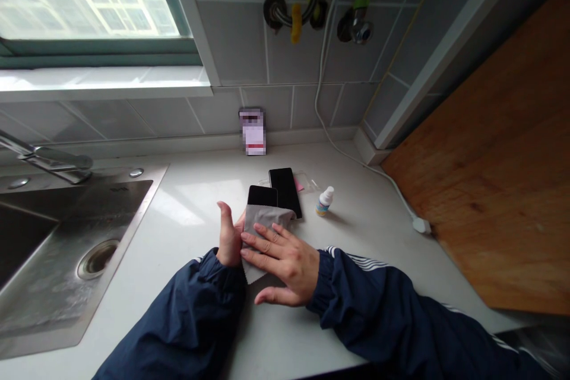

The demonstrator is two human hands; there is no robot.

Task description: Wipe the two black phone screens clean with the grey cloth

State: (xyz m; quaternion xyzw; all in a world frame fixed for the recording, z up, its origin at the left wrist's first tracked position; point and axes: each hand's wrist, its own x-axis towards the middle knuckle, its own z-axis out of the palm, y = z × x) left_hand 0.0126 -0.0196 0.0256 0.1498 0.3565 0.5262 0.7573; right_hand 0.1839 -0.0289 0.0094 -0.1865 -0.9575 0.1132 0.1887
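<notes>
Head view: the person's right hand (280, 264) lies flat on a grey microfibre cloth (260, 243) with a zigzag-cut edge, its fingers (262, 243) slightly apart and its thumb spread low, off the cloth. The left hand (229, 236) stands on edge beside the cloth, thumb raised; its other fingers are hidden, so any grip cannot be told. At lower centre of the frame, the cloth overlaps two black glass-faced smartphones (285, 190) on a white stone countertop (200, 303). Just right of them stands a small white-capped dropper bottle (324, 202), its label too small to read. A brushed stainless sink (57, 261) sits at left; a pixelated box (252, 132) stands against the grey tile wall (231, 41) at upper centre.
</notes>
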